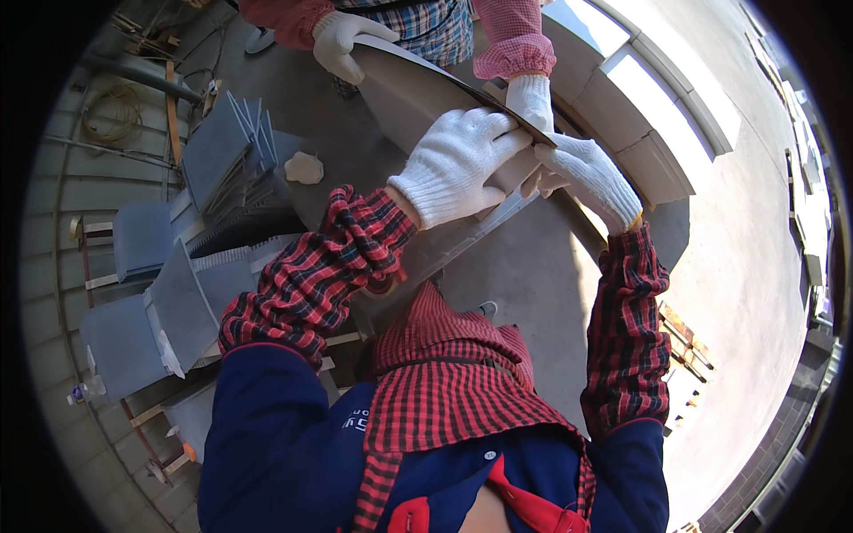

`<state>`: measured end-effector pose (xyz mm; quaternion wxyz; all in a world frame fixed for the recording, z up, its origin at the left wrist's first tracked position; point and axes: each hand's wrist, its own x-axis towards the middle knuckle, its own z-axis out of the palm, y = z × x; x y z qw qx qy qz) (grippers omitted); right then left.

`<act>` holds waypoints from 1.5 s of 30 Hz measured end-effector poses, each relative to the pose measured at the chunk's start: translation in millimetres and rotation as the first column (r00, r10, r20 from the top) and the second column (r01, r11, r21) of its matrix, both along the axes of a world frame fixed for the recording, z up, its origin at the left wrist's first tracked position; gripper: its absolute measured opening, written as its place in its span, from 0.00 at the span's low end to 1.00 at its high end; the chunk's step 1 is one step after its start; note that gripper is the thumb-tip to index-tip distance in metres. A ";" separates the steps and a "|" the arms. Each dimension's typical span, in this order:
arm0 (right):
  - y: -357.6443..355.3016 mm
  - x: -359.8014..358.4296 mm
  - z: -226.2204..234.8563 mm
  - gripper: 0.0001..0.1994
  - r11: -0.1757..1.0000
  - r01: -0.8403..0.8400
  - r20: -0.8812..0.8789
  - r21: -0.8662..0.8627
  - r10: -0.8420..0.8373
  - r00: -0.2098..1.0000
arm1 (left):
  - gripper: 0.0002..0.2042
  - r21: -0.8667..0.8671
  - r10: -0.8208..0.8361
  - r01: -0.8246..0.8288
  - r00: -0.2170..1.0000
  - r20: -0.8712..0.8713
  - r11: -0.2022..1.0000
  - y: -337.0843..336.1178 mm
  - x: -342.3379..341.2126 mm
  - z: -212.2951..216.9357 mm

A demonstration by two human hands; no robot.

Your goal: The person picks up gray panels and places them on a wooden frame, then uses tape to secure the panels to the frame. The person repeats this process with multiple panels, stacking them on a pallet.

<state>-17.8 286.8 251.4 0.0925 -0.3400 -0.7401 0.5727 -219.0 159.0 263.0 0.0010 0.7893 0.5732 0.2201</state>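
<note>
Two white-gloved hands meet on a large, thin grey slab (418, 98) held on edge near twelve o'clock. The left hand (458, 164) lies flat, fingers together, pressed on the slab's near face. The right hand (586, 173) curls under its lower corner, gripping the edge. A co-worker's gloved hands (342, 43) hold the far rim opposite. The slab looks stiff, heavy and brittle, best carried by its edges with both hands. At nine o'clock, stacked grey tiles (222, 169) lean on a rack. At two o'clock a pale block wall (657, 133) stands close and crowds the right side.
</note>
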 end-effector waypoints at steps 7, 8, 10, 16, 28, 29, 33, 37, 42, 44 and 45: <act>-3.9 8.4 -10.8 0.17 0.992 0.050 -0.173 -0.117 -0.070 0.982 | 0.33 0.033 -0.044 0.045 0.999 -0.032 0.998 13.2 -8.0 -5.8; -3.8 10.0 -14.7 0.17 0.990 0.061 -0.188 -0.124 -0.084 0.979 | 0.34 0.028 -0.052 0.052 0.998 -0.023 0.998 10.0 -6.8 -5.1; -7.0 8.1 -16.0 0.17 0.975 0.064 -0.181 -0.211 -0.103 0.978 | 0.34 0.032 -0.031 0.031 0.999 -0.013 0.999 2.0 -5.3 -6.3; -19.5 7.4 -23.9 0.19 0.987 0.064 -0.257 -0.150 -0.102 0.961 | 0.34 0.003 -0.064 0.064 0.996 -0.065 0.998 3.1 -6.9 -4.8; -34.0 5.5 -15.2 0.23 0.966 0.199 -0.226 -0.163 -0.233 0.946 | 0.41 0.078 -0.105 0.099 0.992 0.070 0.992 0.1 -4.2 -22.2; -34.1 4.6 -13.8 0.23 0.967 0.212 -0.211 -0.144 -0.239 0.948 | 0.40 0.073 -0.107 0.102 0.992 0.066 0.992 2.0 -4.8 -20.4; -27.8 7.7 -12.4 0.22 0.969 0.170 -0.135 -0.178 -0.195 0.971 | 0.37 0.022 -0.104 0.103 0.995 0.014 0.994 2.4 1.1 0.0; -34.6 5.2 -17.0 0.21 0.975 0.193 -0.170 -0.111 -0.210 0.963 | 0.34 -0.032 -0.103 0.102 0.993 -0.051 0.994 4.3 2.6 7.6; -36.1 1.8 -15.0 0.21 0.963 0.230 -0.197 -0.141 -0.254 0.947 | 0.33 -0.065 -0.113 0.109 0.992 -0.062 0.992 10.3 1.5 12.4; -40.1 1.9 -10.7 0.21 0.963 0.244 -0.193 -0.114 -0.262 0.946 | 0.33 0.000 -0.135 0.135 0.991 -0.012 0.991 8.0 -2.1 6.4; -42.6 2.7 -8.9 0.21 0.964 0.252 -0.187 -0.090 -0.265 0.946 | 0.32 0.112 -0.122 0.117 0.992 0.038 0.987 4.6 -3.2 -2.3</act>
